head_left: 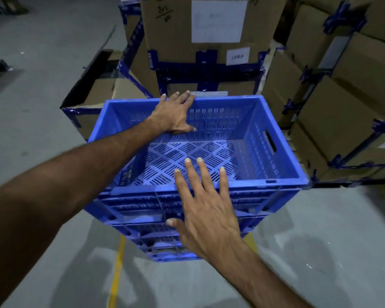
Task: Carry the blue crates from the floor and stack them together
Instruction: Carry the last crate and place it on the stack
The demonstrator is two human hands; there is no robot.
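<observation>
I see a stack of blue crates point(200, 170) on the floor before cardboard boxes point(209, 41). My left hand point(176, 112) grips the top crate's far rim; my right hand point(207, 207) hovers spread, holding nothing. Stacking looks nearly done.

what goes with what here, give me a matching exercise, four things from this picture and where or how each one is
Things
1. left hand
2. right hand
3. top blue crate
4. yellow floor line

Place or state
a. empty, resting on the stack of blue crates
b. on the grey floor, near the foot of the stack
c. over the crate's far rim, thumb against the inside of the wall
d. fingers spread over the crate's near rim

Pairs: 1-c, 2-d, 3-a, 4-b
</observation>
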